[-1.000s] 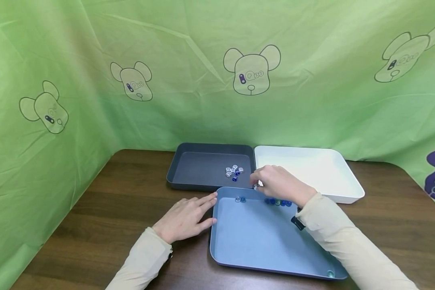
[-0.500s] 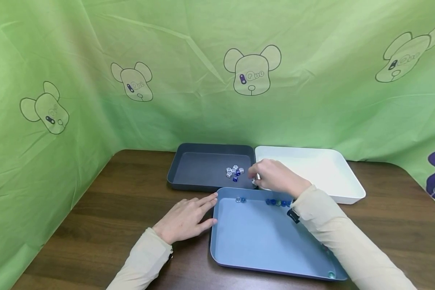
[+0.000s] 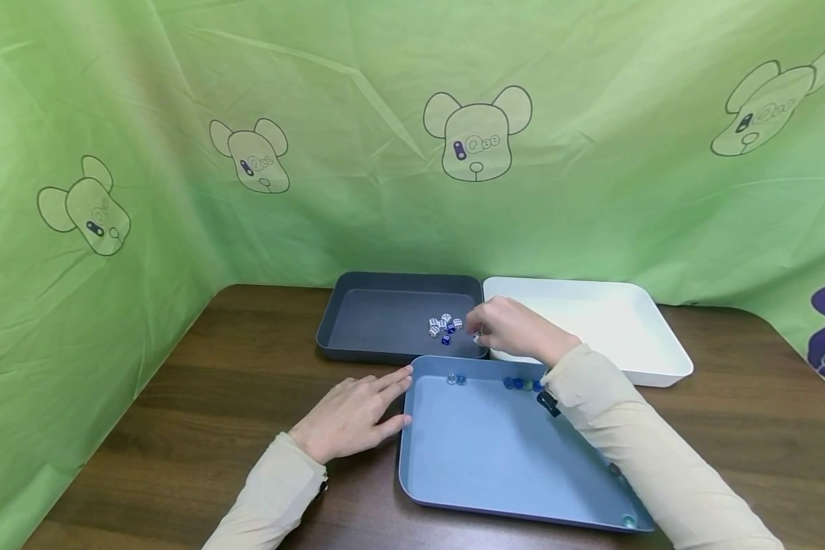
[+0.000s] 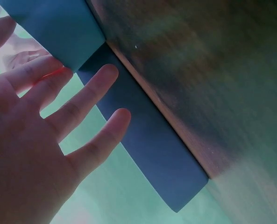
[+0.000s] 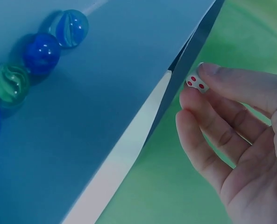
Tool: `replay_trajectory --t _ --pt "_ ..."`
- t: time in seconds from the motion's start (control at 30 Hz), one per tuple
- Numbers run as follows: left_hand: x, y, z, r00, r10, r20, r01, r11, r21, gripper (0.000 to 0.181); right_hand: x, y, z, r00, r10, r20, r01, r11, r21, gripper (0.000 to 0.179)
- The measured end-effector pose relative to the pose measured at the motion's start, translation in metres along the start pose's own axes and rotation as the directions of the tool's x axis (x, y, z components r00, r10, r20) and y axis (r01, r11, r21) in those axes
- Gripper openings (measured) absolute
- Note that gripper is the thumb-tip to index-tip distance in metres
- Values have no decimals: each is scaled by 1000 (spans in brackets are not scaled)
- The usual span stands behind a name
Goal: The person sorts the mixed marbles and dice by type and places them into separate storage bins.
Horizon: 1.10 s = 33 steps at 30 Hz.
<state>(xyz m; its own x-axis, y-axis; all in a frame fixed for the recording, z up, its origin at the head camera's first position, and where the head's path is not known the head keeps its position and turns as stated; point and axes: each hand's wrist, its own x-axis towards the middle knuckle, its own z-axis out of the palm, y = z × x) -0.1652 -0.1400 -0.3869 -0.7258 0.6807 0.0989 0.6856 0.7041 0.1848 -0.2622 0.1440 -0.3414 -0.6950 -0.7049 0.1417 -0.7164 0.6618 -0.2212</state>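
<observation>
Right hand (image 3: 519, 328) pinching now, thumb to fingertips, on a white die (image 5: 196, 83), small, red pips showing on one face! It's at the dark tray's (image 3: 378, 321) right edge, loose dice (image 3: 442, 325) just left of the grip. A second ago that grip was nearer the blue tray (image 3: 481, 443); it's slid forward and left. Left hand (image 3: 354, 416), fingers extended, stays touching the blue rim.

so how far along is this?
Apparently done: white and blue dice cluster in the dark grey rectangular tray. In hand: the right hand pinches a white cubic die with red pips by that tray's right edge. Apparently left: blue and green glass marbles in the light blue rectangular tray; the visible part of the white rectangular tray shows none.
</observation>
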Motion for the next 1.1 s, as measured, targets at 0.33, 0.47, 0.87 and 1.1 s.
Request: replay_trajectory --t 0.33,0.47,0.87,1.1 --pt "0 -1 1 1000 -2 4 2 1000 -11 57 10 5 4 1000 -18 -15 18 1000 23 15" --pt "0 -1 1 1000 -5 8 5 1000 -13 57 14 6 7 1000 19 0 -19 999 42 14" --pt "0 -1 1 1000 2 -8 -2 1000 3 57 26 9 17 1000 3 1 -4 1000 26 11" --pt "1 0 1 1000 0 -7 0 1000 6 56 32 11 24 999 25 19 -26 999 22 12"
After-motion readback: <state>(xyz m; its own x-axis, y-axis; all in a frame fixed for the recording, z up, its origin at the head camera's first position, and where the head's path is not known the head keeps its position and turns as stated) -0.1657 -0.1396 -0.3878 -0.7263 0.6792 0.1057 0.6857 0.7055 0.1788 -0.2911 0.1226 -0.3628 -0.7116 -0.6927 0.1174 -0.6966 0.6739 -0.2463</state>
